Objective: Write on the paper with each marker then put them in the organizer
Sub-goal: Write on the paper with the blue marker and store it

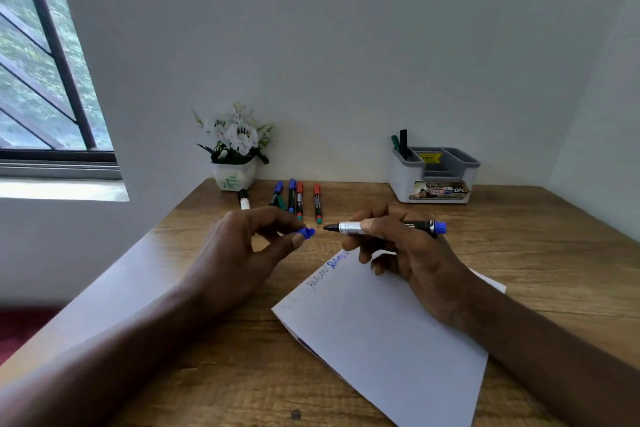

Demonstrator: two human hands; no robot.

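My right hand [408, 250] grips an uncapped blue marker [419, 226] held level above the table, its dark tip pointing left. My left hand [242, 246] pinches the marker's blue cap [308, 233] a short gap from that tip. Under my right hand a white paper [388, 329] lies on the wooden table [554, 253], with faint and blue writing near its far edge. Several capped markers [294, 198] lie in a row at the back of the table. A white and grey organizer [433, 177] at the back right holds two dark markers [401, 142] in its left compartment.
A white pot of artificial flowers [235, 149] stands at the back left against the wall, with one marker [244, 199] lying just in front of it. A window is on the left. The table's left edge runs diagonally beside my left forearm.
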